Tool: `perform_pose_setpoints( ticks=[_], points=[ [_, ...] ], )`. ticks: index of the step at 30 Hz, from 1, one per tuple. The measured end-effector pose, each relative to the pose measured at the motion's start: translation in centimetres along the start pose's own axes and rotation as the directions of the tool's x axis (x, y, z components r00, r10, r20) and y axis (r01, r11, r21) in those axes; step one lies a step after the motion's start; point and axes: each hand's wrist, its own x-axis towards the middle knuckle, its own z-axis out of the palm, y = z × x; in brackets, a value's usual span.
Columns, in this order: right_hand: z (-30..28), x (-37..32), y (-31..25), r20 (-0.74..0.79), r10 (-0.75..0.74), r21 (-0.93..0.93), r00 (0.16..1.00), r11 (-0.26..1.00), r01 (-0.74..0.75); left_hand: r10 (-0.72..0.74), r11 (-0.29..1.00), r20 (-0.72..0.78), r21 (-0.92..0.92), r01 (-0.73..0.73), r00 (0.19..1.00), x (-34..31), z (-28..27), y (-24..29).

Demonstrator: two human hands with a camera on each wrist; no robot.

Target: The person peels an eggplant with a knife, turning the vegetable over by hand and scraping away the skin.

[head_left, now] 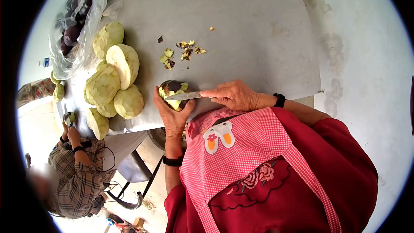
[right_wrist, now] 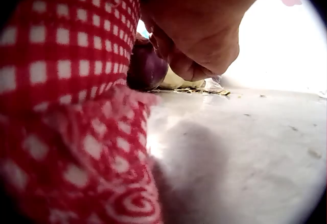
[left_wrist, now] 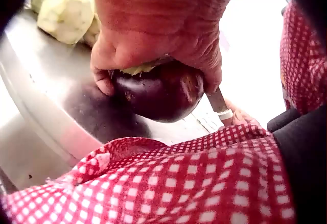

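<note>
Near the table's front edge, my left hand (head_left: 173,120) grips a partly peeled eggplant (head_left: 173,86), its thumb and fingers on either side. The upper part shows pale green flesh with patches of dark skin; its underside is still glossy purple in the left wrist view, where the same eggplant (left_wrist: 163,93) hangs below the palm. My right hand (head_left: 236,96) holds a knife (head_left: 183,96) by its handle, forefinger stretched along it. The blade lies across the eggplant's peeled side, pointing left. In the right wrist view, curled fingers of the right hand (right_wrist: 199,42) hide the knife.
Several peeled eggplants (head_left: 102,85) are heaped at the table's left. Behind them, a clear plastic bag (head_left: 97,6) holds unpeeled ones. Peel scraps (head_left: 186,53) lie on the grey table (head_left: 250,30). Another person (head_left: 75,168) works at lower left, and a bowl (head_left: 157,138) sits below the edge.
</note>
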Motion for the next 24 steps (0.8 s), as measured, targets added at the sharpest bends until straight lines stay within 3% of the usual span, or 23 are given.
perform_pose_setpoints(
  ticks=[2,8,18,20,24],
  points=[
    [-0.3,0.1,-0.6,0.016,-0.001,-0.105,1.000,0.995,0.002,-0.043,0.992,-0.002,-0.117,0.042,0.999,0.1,-0.2,-0.1],
    [-0.5,0.8,-0.9,0.059,-0.006,-0.181,0.998,0.983,0.017,-0.035,0.996,0.011,-0.077,0.035,0.999,0.2,-0.9,-0.1],
    [0.1,1.1,0.3,0.047,-0.018,-0.074,0.999,0.997,0.021,-0.004,0.998,0.016,-0.066,0.005,1.000,0.5,-1.2,-0.8],
    [0.1,0.9,1.1,-0.064,-0.035,-0.088,0.997,0.996,0.030,-0.058,0.986,0.010,-0.159,0.059,0.998,1.0,-1.1,-1.7],
    [-0.6,0.9,-0.2,-0.002,0.058,-0.211,0.998,0.976,-0.057,-0.046,0.989,0.003,-0.144,0.046,0.999,1.0,-1.2,-1.9]
  ],
)
